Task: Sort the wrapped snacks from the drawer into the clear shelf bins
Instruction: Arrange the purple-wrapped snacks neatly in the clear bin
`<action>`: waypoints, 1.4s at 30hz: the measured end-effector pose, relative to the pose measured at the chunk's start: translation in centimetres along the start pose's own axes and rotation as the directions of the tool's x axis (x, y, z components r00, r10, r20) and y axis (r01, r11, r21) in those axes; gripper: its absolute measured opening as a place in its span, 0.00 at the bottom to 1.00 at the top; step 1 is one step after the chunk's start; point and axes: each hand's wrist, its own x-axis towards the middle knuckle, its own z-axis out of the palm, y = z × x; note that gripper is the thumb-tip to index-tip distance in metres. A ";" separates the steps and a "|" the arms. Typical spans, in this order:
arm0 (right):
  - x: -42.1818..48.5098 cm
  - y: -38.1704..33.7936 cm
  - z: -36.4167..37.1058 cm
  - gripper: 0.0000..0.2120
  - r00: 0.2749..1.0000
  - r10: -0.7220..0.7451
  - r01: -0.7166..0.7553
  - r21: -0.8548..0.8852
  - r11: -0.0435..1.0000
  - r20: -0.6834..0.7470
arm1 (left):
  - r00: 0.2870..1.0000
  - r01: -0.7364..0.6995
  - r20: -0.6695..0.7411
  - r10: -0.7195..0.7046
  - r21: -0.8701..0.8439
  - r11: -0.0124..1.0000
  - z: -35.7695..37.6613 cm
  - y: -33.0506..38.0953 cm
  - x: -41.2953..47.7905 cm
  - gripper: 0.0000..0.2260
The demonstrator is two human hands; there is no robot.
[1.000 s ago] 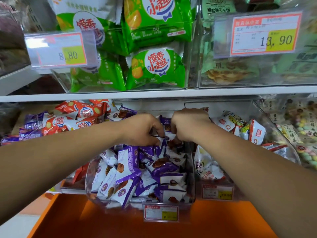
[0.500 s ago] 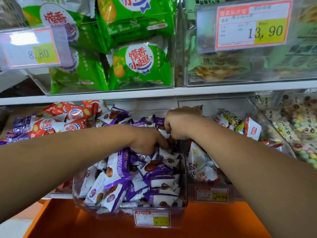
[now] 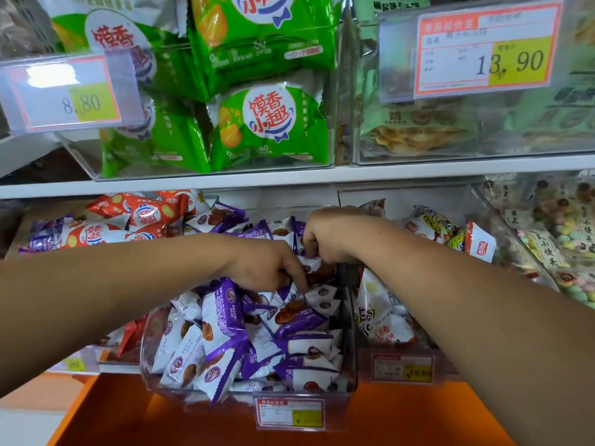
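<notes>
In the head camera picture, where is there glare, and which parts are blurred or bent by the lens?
Head view: a white glare patch washes out the top of the 8.80 price tag; the 13.90 price tag is soft but readable; the shelf edge bows from wide-angle distortion; the pastel candy bin at the right is blurred; both forearms look stretched near the frame edges.

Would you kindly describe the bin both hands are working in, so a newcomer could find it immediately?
Start at the white shelf board under the green snack bags. Directly below it, in the middle, sits a clear bin where the left hand and right hand meet. It alone is heaped with purple-and-white wrapped snacks; its neighbours hold orange and white packs.
</notes>
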 end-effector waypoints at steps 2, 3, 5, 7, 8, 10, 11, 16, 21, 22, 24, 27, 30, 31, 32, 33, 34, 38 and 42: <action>0.3 -0.1 0.1 0.12 1.000 0.019 -0.019 -0.032 0.999 0.000 | 0.989 0.011 -0.144 -0.024 -0.089 0.996 -0.7 0.3 -0.5 0.13; 0.5 -0.3 0.2 0.10 0.999 0.036 -0.036 -0.048 0.998 0.001 | 0.975 0.009 -0.218 -0.036 -0.124 0.992 -1.1 0.2 -0.6 0.10; 1.0 -0.8 0.4 0.06 0.998 0.058 -0.055 -0.080 0.995 0.031 | 0.955 0.005 -0.291 -0.054 -0.168 0.986 -1.4 0.3 -0.6 0.07; 1.4 -1.0 0.8 0.10 0.995 0.072 -0.064 -0.115 0.991 0.070 | 0.958 0.041 -0.279 -0.069 -0.107 0.993 -1.4 0.7 -0.2 0.07; 1.5 -1.0 1.1 0.12 0.995 0.071 -0.061 -0.134 0.989 0.072 | 0.961 0.069 -0.262 -0.082 -0.062 0.996 -1.3 0.8 0.1 0.08; 1.5 -1.0 1.4 0.14 0.995 0.067 -0.054 -0.169 0.984 0.076 | 0.969 0.092 -0.230 -0.094 -0.020 0.996 -1.3 1.1 0.6 0.06; 1.4 -1.0 1.4 0.11 0.994 0.063 -0.046 -0.183 0.982 0.087 | 0.972 0.096 -0.214 -0.099 -0.024 0.995 -1.4 1.0 0.7 0.06; 0.9 -1.8 1.2 0.08 0.975 0.038 0.047 -0.369 0.928 0.219 | 0.983 0.103 -0.153 -0.106 -0.026 0.994 -1.4 0.8 1.0 0.06; 0.3 -1.9 0.8 0.11 0.945 0.023 0.130 -0.436 0.891 0.328 | 0.995 0.101 -0.009 -0.100 0.099 0.990 -0.6 1.4 1.3 0.15; 0.2 -1.6 0.7 0.06 0.963 -0.005 0.101 -0.346 0.933 0.268 | 0.995 0.101 0.000 -0.101 0.102 0.990 -0.3 1.3 1.4 0.17; 0.1 -0.4 0.3 0.07 0.996 -0.043 0.047 -0.064 0.997 0.072 | 0.994 0.104 0.020 -0.107 0.108 0.989 -0.1 0.8 1.4 0.19; -0.3 2.1 0.2 0.15 0.971 0.070 0.004 0.310 0.951 -0.228 | 0.997 0.077 -0.018 -0.076 0.058 0.995 -0.8 0.2 1.1 0.17; -0.4 3.2 0.5 0.16 0.934 0.103 0.048 0.406 0.913 -0.342 | 0.964 0.066 -0.248 -0.100 -0.140 0.988 -2.5 0.6 0.0 0.13; -0.4 3.2 0.5 0.17 0.926 0.107 0.041 0.379 0.924 -0.361 | 0.934 0.073 -0.330 -0.139 -0.206 0.976 -3.0 0.8 -0.3 0.13; -0.1 3.2 0.5 0.17 0.920 0.117 0.024 0.353 0.935 -0.373 | 0.899 0.077 -0.398 -0.182 -0.266 0.961 -3.4 1.1 -0.5 0.12; 0.1 3.2 0.5 0.18 0.919 0.128 0.009 0.343 0.939 -0.374 | 0.870 0.074 -0.449 -0.203 -0.287 0.955 -3.7 1.5 -0.6 0.11; 0.5 3.3 0.5 0.19 0.920 0.138 -0.001 0.351 0.936 -0.366 | 0.854 0.076 -0.484 -0.191 -0.247 0.966 -3.9 1.7 -0.4 0.11; 1.0 3.7 0.9 0.20 0.918 0.179 -0.003 0.447 0.895 -0.353 | 0.913 0.119 -0.404 -0.052 0.142 0.983 -3.3 2.2 1.5 0.16; 0.5 4.5 1.3 0.18 0.895 0.213 0.011 0.496 0.868 -0.393 | 0.871 0.165 -0.490 -0.032 0.231 0.959 -3.1 0.9 3.8 0.27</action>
